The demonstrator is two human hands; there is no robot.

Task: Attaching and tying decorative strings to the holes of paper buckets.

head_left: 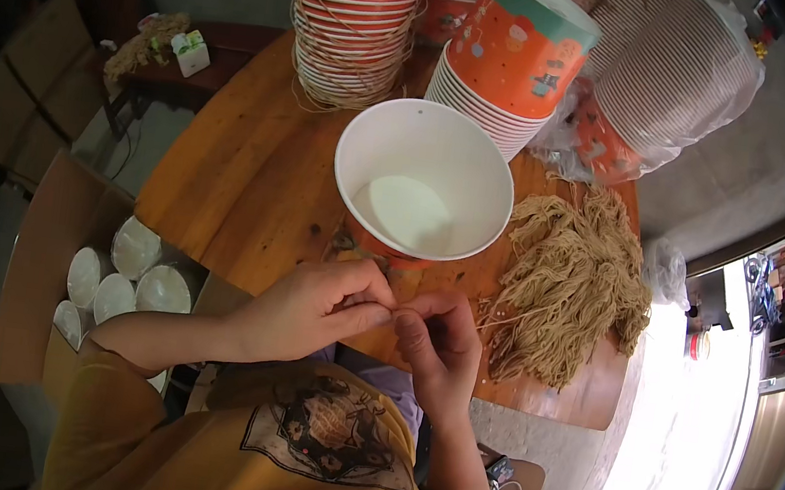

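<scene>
I judge this mid-batch: the stack of orange buckets point(351, 39) ahead and left of the fingers has cords hanging around it, so those look done. The second stack point(514, 49) ahead and right shows no cords that I can see, nor does the plastic-wrapped stack point(672, 83) beyond it — probably left to do. The white-lined bucket point(426, 171) stands just ahead of the fingers, a small hole point(421, 109) near its far rim; I see no cord across its mouth. Left hand point(311, 309) and right hand point(443, 349) meet at the fingertips, thumb and forefinger pinched together on each — maybe on a strand, but I can't tell. Tan cord bundle point(572, 282) lies right of the fingers, untouched.
</scene>
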